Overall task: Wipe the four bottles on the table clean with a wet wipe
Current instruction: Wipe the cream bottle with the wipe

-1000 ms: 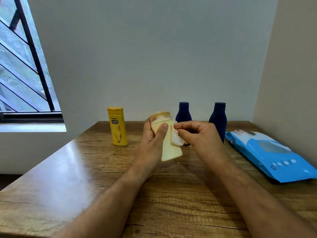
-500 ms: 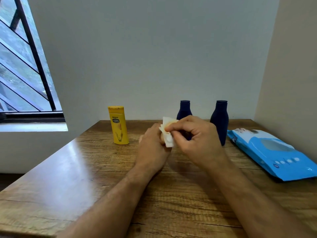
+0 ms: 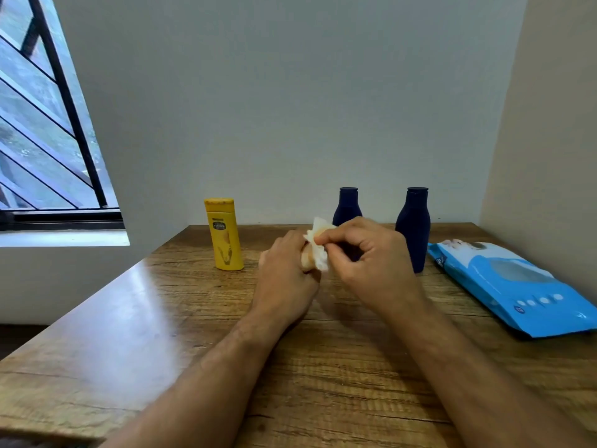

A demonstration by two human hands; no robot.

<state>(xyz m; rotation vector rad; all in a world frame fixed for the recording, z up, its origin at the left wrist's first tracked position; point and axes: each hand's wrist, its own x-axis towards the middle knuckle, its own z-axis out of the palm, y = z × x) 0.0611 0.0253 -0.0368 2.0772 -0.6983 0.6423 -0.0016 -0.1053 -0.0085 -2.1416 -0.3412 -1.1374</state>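
My left hand [image 3: 286, 273] grips a pale yellow bottle [image 3: 307, 260], which is almost wholly hidden behind my fingers. My right hand [image 3: 368, 253] pinches a white wet wipe [image 3: 318, 244] and presses it against that bottle. A yellow bottle [image 3: 224, 236] stands upright to the left on the wooden table [image 3: 129, 318]. Two dark blue bottles stand at the back: one [image 3: 347, 205] partly behind my right hand, the other [image 3: 415, 227] to its right.
A blue wet-wipe pack [image 3: 517, 282] lies flat on the table's right side near the beige wall. A barred window [image 3: 48, 124] is at the left. Grey wall runs close behind the bottles.
The pale bottle was held up and showing its side. It has since been lowered and turned behind my left hand, and my right hand with the wipe has moved over its top.
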